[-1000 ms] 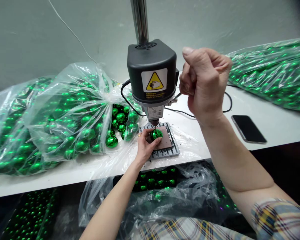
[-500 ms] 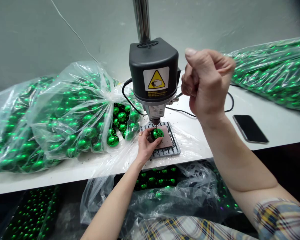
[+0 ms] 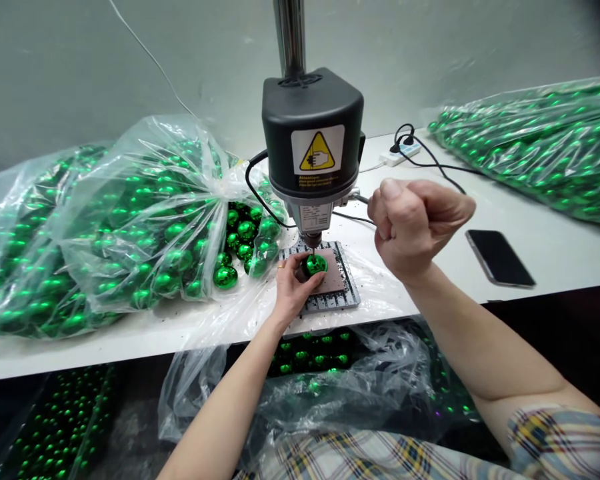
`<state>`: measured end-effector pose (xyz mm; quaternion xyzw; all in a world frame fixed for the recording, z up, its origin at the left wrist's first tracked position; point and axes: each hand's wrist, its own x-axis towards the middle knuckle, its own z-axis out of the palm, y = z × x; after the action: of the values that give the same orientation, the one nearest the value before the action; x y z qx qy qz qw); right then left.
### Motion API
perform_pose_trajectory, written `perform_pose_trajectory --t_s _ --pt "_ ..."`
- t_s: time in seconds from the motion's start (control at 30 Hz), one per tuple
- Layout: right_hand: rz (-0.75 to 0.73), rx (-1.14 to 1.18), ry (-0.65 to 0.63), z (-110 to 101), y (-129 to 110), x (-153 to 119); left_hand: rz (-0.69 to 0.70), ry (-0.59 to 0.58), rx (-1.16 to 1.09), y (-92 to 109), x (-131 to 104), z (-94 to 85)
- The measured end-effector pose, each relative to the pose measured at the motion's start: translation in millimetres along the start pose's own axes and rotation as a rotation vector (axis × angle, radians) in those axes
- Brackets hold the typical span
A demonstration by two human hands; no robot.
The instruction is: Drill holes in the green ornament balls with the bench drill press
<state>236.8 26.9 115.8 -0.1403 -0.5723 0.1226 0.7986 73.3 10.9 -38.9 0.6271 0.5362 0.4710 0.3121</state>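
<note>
My left hand (image 3: pixel 296 283) grips a shiny green ball (image 3: pixel 315 265) between thumb and fingers. The ball rests on a pinkish pad (image 3: pixel 333 277) over the slotted metal base (image 3: pixel 351 293) of a drill press (image 3: pixel 313 133). Straight above the ball is the drill bit (image 3: pixel 313 252), its tip at or very near the top of the ball. My right hand (image 3: pixel 420 230) is closed in a fist just right of the drill head; whatever lies inside its fingers is hidden.
Clear bags of green balls (image 3: pixel 145 227) fill the left of the white table (image 3: pixel 145 340). Another bag (image 3: pixel 540 147) lies far right. A phone (image 3: pixel 500 258), a power strip (image 3: pixel 400 155) and black cables sit to the right. Clear plastic (image 3: pixel 380 393) hangs below the front edge.
My right fist has moved down beside the drill head, uncovering the power strip behind. My left hand keeps the ball under the bit. The view has shifted slightly.
</note>
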Motion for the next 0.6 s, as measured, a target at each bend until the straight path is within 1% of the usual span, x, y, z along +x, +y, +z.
perform_pose_trajectory --t_s 0.2,0.3,0.37,0.4,0.47,0.53,0.6 --pt "-0.113 -0.032 -0.044 -9 8 -15 0.008 -0.004 0.008 -3 0 0.7" --pt "-0.198 -0.034 -0.137 -16 9 -25 0.012 0.000 0.007 -3 -1 0.4" --pt "-0.227 -0.036 -0.175 -18 8 -29 0.018 0.005 0.002 -4 -2 0.5" --pt "-0.211 -0.046 -0.164 -18 7 -29 0.019 0.008 -0.006 -5 -1 0.9" --pt "-0.116 -0.074 -0.069 -12 4 -19 0.017 0.011 -0.026 -6 0 2.1" --pt "0.031 -0.090 0.030 -1 1 2 0.009 0.011 -0.035 -5 2 3.1" --pt "0.188 -0.061 0.033 10 -1 29 0.013 0.036 -0.010 2 -1 2.1"
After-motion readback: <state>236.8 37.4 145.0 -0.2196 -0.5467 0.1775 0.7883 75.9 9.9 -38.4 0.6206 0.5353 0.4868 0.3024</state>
